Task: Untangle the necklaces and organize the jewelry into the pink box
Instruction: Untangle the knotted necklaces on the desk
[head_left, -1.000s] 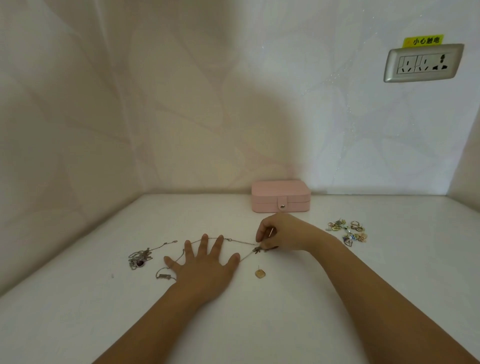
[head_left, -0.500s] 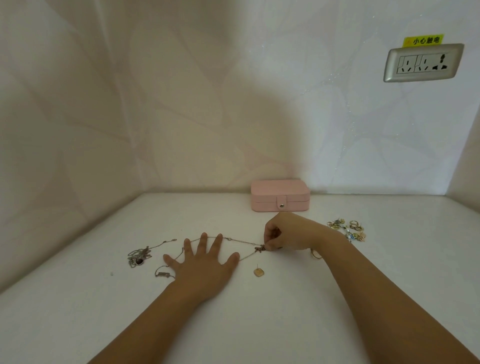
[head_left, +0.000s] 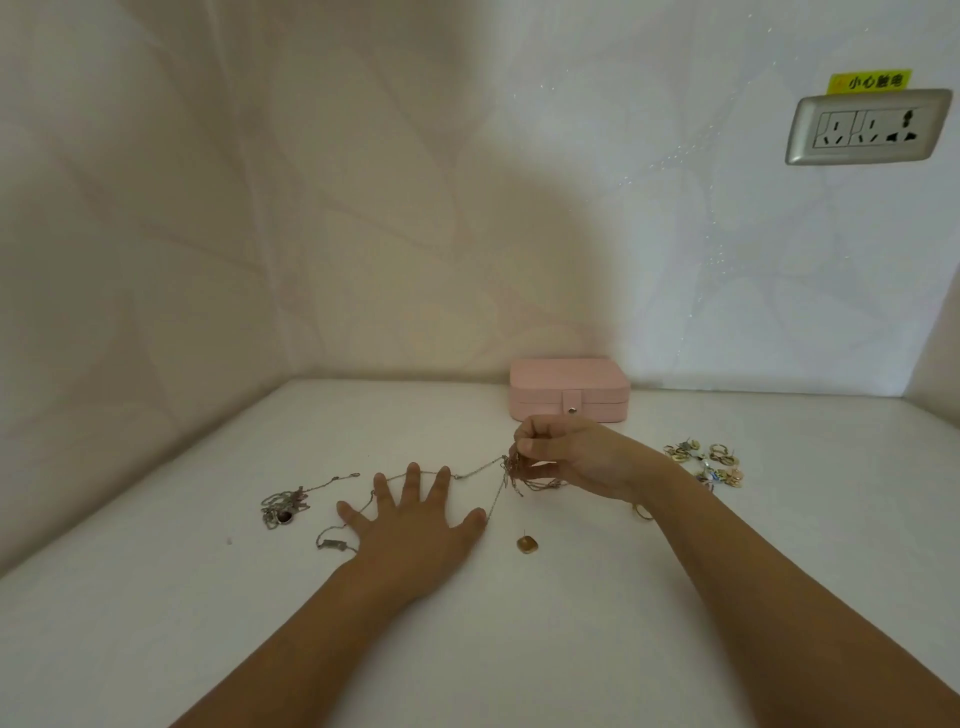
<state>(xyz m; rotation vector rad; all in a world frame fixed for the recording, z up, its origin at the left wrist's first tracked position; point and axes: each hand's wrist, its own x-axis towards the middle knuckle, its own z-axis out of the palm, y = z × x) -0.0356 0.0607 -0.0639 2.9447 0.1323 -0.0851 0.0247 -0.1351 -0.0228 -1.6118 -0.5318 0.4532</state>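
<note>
A: What is the left hand doing?
B: The left hand (head_left: 415, 525) lies flat on the table (head_left: 156, 623), palm down, with its fingers straight and spread. It grips nothing. It presses a thin chain (head_left: 478, 470) against the table under its fingers.

A: And the right hand?
B: The right hand (head_left: 576, 457) is a little above the table, just in front of the box (head_left: 569, 389). Its fingers are curled, and thumb and forefinger pinch a knot (head_left: 514, 475) of fine chains. Loose loops hang from the knot below the palm.

A: How does the chain run?
B: From the knot it goes left in a taut line to the left fingertips. A second strand drops from the knot toward the left thumb.

A: Where is the box?
B: At the back of the table, against the wall. It is pink, its lid is down and its tab lies over the front.

A: And the other jewelry?
B: All of it lies on the table, outside the box. A pendant (head_left: 526, 544) lies alone, just right of the left thumb. A small bar (head_left: 332, 544) on a chain lies beside the left little finger. A silver heap (head_left: 283, 509) is further left, apart from the hand. A pile of rings (head_left: 706, 462) lies right of the right wrist.

A: Anything on the wall?
B: A socket (head_left: 867, 127) at the upper right, with a yellow label (head_left: 870, 82) just above it.
</note>
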